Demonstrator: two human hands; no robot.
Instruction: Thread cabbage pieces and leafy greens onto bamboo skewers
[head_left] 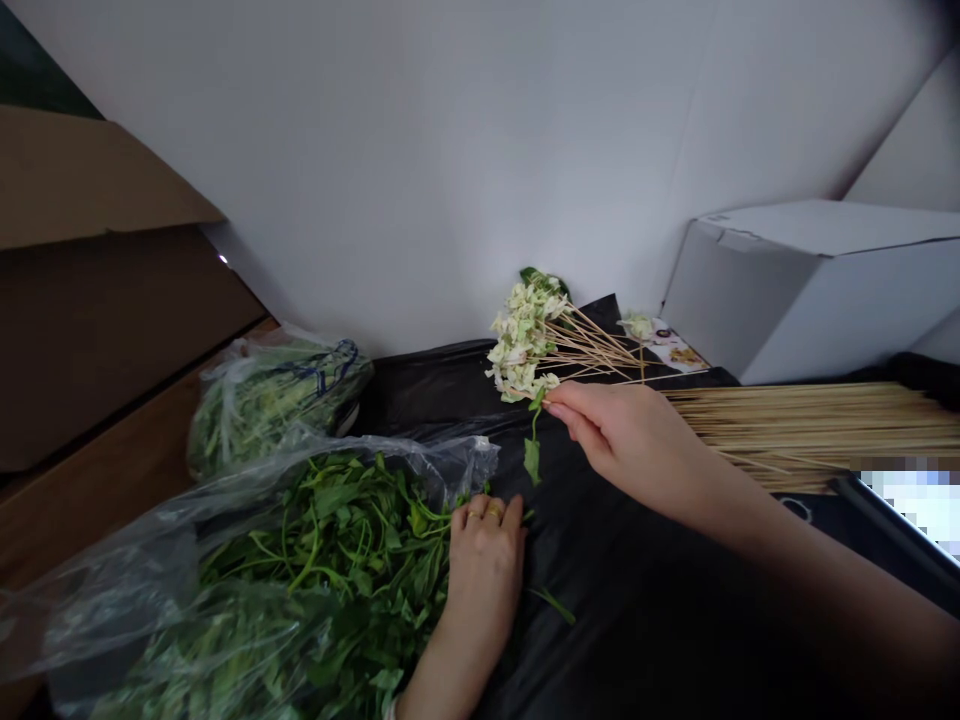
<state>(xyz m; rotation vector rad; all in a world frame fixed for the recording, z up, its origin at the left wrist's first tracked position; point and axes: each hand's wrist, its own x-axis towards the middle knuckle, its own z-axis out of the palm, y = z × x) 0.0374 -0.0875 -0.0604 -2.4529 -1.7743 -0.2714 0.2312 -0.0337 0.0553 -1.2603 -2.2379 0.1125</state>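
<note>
My left hand point(486, 560), with rings on its fingers, is at the right edge of a heap of leafy greens point(345, 520). Its fingers curl over some stems, and the fingertips are hidden. The heap lies in an open clear plastic bag point(172, 570). My right hand point(600, 425) pinches a leafy green sprig point(532, 460), whose leaf dangles below the fingertips. Whether a skewer is also in that pinch, I cannot tell. Just beyond it lies a bundle of skewers threaded with pale green leaves point(521, 340), their bare sticks pointing right.
Many bare wooden skewers point(810, 420) lie at the right, near a bright screen point(915, 510). A white box point(810, 270) stands behind them. A tied bag of greens point(277, 400) and a cardboard box point(112, 310) are at left. Black plastic sheeting point(637, 610) covers the surface.
</note>
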